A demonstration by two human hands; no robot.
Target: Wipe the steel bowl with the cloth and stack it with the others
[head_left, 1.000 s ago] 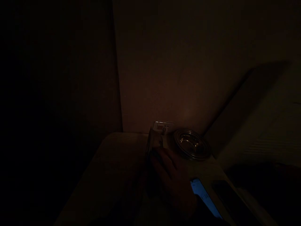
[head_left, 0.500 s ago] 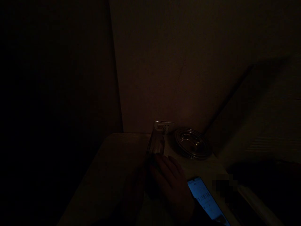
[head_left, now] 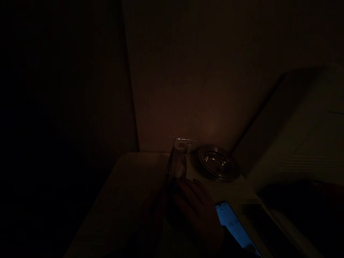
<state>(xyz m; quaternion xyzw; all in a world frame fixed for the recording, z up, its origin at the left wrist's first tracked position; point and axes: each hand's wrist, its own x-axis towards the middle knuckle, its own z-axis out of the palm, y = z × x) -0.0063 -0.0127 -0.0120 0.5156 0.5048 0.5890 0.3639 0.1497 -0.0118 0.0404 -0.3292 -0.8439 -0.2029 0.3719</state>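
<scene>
Dark, faintly glossy, the object [head_left: 179, 165] sits near the table [head_left: 129, 175]'s back edge; whether my right hand [head_left: 197, 211] or left hand [head_left: 152, 211] grips it, I can't tell.

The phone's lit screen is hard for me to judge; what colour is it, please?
The phone's screen is blue, seen best in the head view.

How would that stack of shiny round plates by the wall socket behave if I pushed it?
The stack of plates is probably stiff, since it looks like polished metal. The plates might slip against each other, as several smooth rims show one above another. Tipping seems unlikely, because the stack sits wide and low on the table.
</scene>
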